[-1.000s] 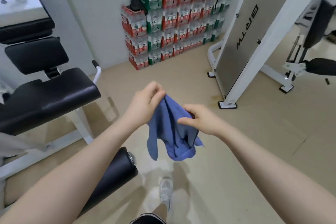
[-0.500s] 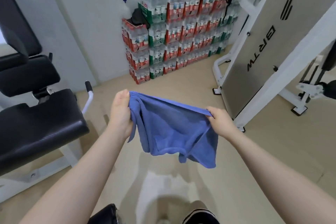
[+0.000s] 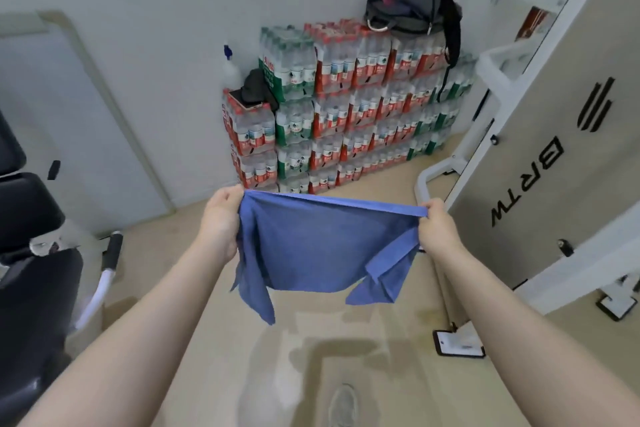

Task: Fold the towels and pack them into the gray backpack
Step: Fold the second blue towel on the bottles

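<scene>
The left hand (image 3: 221,218) pinches one top corner of the blue cloth towel (image 3: 322,250); the right hand (image 3: 438,229) pinches the other. The top edge is stretched taut between them, long axis running side to side, body hanging free with its lower corners flopped unevenly. The gray fabric backpack (image 3: 408,3) sits atop the stacked cases of bottled water (image 3: 346,114), well beyond the towel, lying nearer the right hand. Folding appears not yet begun.
</scene>
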Available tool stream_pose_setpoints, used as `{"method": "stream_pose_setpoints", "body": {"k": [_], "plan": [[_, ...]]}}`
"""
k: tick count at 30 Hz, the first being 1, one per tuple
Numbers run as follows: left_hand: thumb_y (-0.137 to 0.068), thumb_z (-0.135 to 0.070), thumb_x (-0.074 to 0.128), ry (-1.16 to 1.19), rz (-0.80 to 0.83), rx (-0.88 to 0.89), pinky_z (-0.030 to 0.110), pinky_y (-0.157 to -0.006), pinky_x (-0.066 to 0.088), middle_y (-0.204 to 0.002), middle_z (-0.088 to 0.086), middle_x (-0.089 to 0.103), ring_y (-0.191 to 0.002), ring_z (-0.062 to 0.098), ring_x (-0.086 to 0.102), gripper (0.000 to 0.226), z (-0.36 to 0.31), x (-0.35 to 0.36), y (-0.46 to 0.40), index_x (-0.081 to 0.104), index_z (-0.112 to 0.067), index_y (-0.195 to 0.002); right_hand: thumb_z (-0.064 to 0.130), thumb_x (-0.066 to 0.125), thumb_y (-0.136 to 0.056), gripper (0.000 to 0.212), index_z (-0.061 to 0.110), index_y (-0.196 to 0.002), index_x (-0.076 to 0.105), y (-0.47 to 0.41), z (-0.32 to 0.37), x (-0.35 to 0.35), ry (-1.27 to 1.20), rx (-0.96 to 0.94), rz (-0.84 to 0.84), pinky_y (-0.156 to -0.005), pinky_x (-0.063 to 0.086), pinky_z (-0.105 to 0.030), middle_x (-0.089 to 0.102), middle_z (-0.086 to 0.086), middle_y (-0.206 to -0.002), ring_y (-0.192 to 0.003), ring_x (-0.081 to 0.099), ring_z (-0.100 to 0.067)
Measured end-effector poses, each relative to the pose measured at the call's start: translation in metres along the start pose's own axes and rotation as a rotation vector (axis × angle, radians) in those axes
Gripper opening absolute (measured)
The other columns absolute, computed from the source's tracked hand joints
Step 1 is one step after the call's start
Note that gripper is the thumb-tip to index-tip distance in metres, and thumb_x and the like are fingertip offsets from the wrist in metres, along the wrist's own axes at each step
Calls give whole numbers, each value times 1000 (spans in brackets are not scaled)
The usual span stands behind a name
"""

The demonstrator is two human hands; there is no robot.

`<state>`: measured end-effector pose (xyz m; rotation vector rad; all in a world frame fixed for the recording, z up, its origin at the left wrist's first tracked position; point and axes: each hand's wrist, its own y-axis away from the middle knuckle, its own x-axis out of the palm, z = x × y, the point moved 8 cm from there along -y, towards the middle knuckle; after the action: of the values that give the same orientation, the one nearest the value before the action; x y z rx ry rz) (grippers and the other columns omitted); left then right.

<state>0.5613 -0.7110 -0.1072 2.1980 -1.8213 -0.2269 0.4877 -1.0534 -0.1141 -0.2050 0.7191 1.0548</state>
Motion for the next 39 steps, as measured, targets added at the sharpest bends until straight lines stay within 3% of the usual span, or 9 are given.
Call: {"method": "stream_pose_setpoints", "body": {"k": [3, 7, 14, 17, 21, 23, 28, 35, 39], "plan": [[-96, -22, 44, -387, 9, 291, 22, -60, 35, -70, -3, 49, -64, 10, 42, 22, -46, 51, -43, 48, -15, -76, 7, 30, -93, 15, 12, -83, 40, -79, 16, -25, 11, 20, -43, -61, 34, -32, 46, -6, -84, -71, 41, -21], [-96, -24, 44, -289, 4, 249, 25, -61, 37, -71, -1, 51, -67, 13, 46, 21, -64, 103, -97, 48, -15, -77, 5, 45, -90, 32, 11, -60, 38, -156, 59, -31, 114, -120, 4, -49, 23, -29, 39, -3, -58, -57, 35, -20], [-97, -26, 42, -182, -39, 289, 20, -62, 39, -73, -3, 51, -66, 7, 47, 24, -102, 172, -200, 47, -21, -75, 7, 54, -88, 11, 10, -81, 63, -280, 104, -34, -43, -202, -69, -71, 48, -37, 63, -6, -81, -77, 57, -23], [-98, -26, 40, -170, -74, 330, 21, -62, 36, -70, -5, 48, -64, 5, 43, 27, -118, 199, -270, 47, -22, -72, 10, 52, -91, 13, 14, -84, 62, -353, 119, -32, -122, -184, -138, -71, 49, -39, 64, -7, -87, -81, 58, -24], [-98, -27, 38, -190, -68, 347, 20, -63, 35, -75, -7, 47, -69, 5, 42, 23, -150, 238, -360, 49, -18, -80, 15, 45, -97, 15, 11, -98, 59, -450, 155, -15, -467, -63, -157, -66, 53, -32, 58, -3, -98, -91, 54, -20], [-98, -27, 37, -179, -82, 345, 20, -62, 35, -74, -7, 46, -67, 5, 41, 26, -170, 257, -401, 47, -20, -75, 16, 42, -98, 18, 11, -103, 59, -494, 176, -8, -534, -38, -177, -73, 52, -34, 58, -2, -100, -91, 54, -20], [-98, -29, 37, -136, -124, 314, 26, -68, 39, -75, -3, 46, -69, 9, 43, 27, -206, 295, -487, 44, -23, -73, 15, 42, -95, 18, 18, -87, 58, -587, 232, -5, -485, -170, -302, -77, 49, -44, 59, -2, -81, -78, 55, -22], [-98, -30, 36, -101, -252, 351, 22, -64, 38, -74, -6, 47, -67, 6, 42, 25, -259, 337, -603, 44, -24, -75, 14, 47, -91, 14, 15, -87, 60, -732, 311, 5, -588, -299, -307, -70, 45, -33, 58, -6, -83, -76, 51, -17], [-98, -28, 36, -224, -385, 379, 20, -57, 33, -72, -8, 45, -64, 5, 41, 18, -286, 356, -665, 46, -15, -91, 13, 48, -92, 17, 7, -96, 64, -818, 363, 19, -464, -392, -254, -66, 39, -24, 57, -3, -86, -78, 49, -13]]}}
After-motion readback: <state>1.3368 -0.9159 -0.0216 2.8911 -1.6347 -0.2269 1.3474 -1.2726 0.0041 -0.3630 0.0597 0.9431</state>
